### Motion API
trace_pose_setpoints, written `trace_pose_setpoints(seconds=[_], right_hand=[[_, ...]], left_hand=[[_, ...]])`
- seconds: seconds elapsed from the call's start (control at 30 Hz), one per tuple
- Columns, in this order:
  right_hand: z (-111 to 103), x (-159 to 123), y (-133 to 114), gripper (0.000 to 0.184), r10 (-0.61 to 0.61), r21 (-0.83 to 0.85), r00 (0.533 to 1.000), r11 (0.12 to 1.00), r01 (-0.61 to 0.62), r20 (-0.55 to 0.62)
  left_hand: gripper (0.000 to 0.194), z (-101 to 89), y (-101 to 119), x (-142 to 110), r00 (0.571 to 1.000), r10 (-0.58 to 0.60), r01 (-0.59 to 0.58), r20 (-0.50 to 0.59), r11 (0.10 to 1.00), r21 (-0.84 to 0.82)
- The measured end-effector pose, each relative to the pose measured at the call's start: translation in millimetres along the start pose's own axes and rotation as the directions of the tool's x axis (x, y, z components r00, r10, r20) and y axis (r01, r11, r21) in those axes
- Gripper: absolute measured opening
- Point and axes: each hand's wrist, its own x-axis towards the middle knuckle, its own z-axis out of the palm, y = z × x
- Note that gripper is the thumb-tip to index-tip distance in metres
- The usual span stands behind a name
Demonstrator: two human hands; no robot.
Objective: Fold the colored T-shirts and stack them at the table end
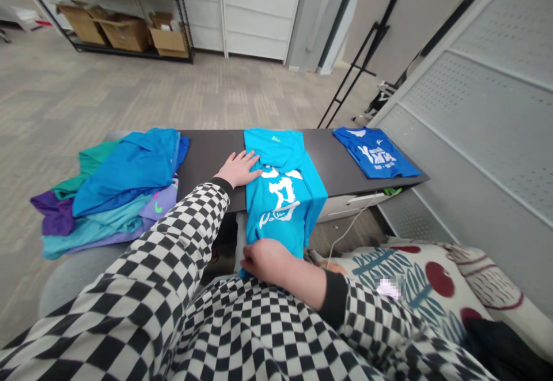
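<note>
A turquoise T-shirt (280,196) with white lettering lies partly folded across the dark table, its lower part hanging over the front edge towards my lap. Resting flat on the shirt's left side, my left hand (239,169) has its fingers spread. My right hand (266,260) is closed at the near end of the shirt, its fingers curled round the fabric by the left corner; the fingertips are partly hidden. On the table's right end sits a folded dark blue T-shirt (375,151) with white print.
A heap of blue, green and purple clothes (125,176) covers the table's (211,147) left end and overhangs it. A patterned cushion (415,277) lies at my right, below a grey perforated panel (488,110). Behind stands a shelf with cardboard boxes (125,32).
</note>
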Motion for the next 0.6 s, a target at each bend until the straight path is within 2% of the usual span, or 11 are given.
trace_pose_setpoints(seconds=[0.07, 0.13, 0.2, 0.27, 0.33, 0.4, 0.5, 0.6], right_hand=[[4.4, -16.6, 6.9, 0.016, 0.023, 0.236, 0.996, 0.972, -0.002, -0.089], [9.5, -32.6, 12.4, 0.014, 0.086, 0.5, 0.984, 0.866, 0.003, -0.154], [15.9, -44.8, 17.1, 0.014, 0.167, 0.712, 0.972, 0.702, -0.001, -0.164], [23.4, -52.4, 22.3, 0.018, 0.224, 0.856, 0.966, 0.516, -0.003, -0.132], [31.2, -57.0, 28.8, 0.026, 0.239, 0.944, 0.968, 0.329, -0.006, -0.077], [38.6, -60.2, 36.8, 0.035, 0.243, 0.979, 0.97, 0.203, -0.019, -0.031], [48.7, -64.5, 50.1, 0.042, 0.272, 0.986, 0.962, 0.156, -0.065, 0.02], [55.6, -69.5, 60.2, 0.045, 0.317, 0.97, 0.947, 0.206, -0.129, 0.058]], left_hand=[[0.091, 0.8, -0.9, 0.3, 1.0, -0.002, 0.002, -0.002, 1.0, -0.007], [0.093, 1.7, -1.8, 0.8, 1.0, -0.005, 0.004, -0.002, 1.0, -0.015], [0.094, 2.4, -2.5, 1.4, 1.0, -0.003, 0.003, -0.002, 1.0, -0.02], [0.095, 3.0, -2.8, 1.7, 1.0, -0.002, 0.002, -0.002, 1.0, -0.02], [0.094, 3.0, -2.7, 1.7, 1.0, -0.003, 0.003, -0.003, 1.0, -0.021], [0.094, 2.6, -2.2, 1.4, 1.0, -0.004, 0.004, -0.003, 1.0, -0.025], [0.094, 1.6, -1.5, 0.5, 1.0, -0.008, 0.008, -0.003, 1.0, -0.028], [0.094, 0.8, -1.0, -0.3, 1.0, -0.007, 0.007, -0.001, 1.0, -0.021]])
